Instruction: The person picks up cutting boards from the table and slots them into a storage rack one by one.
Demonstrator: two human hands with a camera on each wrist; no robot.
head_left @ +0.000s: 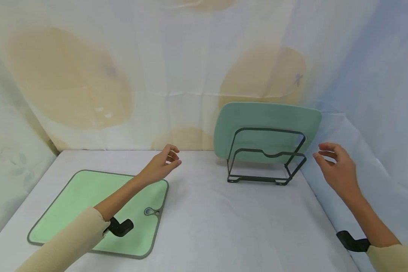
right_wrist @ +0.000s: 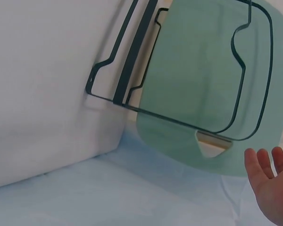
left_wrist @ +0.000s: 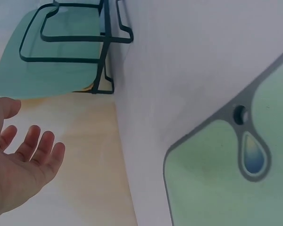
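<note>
Left hand [head_left: 164, 162]: raised above the desk, fingers loosely curled and apart, holding nothing; it hovers just past the far right corner of the mat.
Right hand [head_left: 336, 168]: in the air near the desk's right edge, fingers relaxed and spread, empty; it is just beside the rack's right side, not touching it.
Rack [head_left: 265, 158]: dark wire frame standing toward the far right of the desk, close to the back edge, its feet flat on the surface.
Board [head_left: 268, 121]: teal, upright on its long edge in the rack, leaning back toward the cloth wall; its right end reaches near the right wall.
Mat [head_left: 71, 204]: light green with a grey rim, flat at the near left corner, hanging hole [head_left: 150, 211] at its right edge.
Desk [head_left: 224, 226]: grey cloth surface; a wide bare strip runs between mat and rack, from the back edge to the near edge.
Walls [head_left: 122, 75]: patterned cloth closes the back, left and right edges.
</note>
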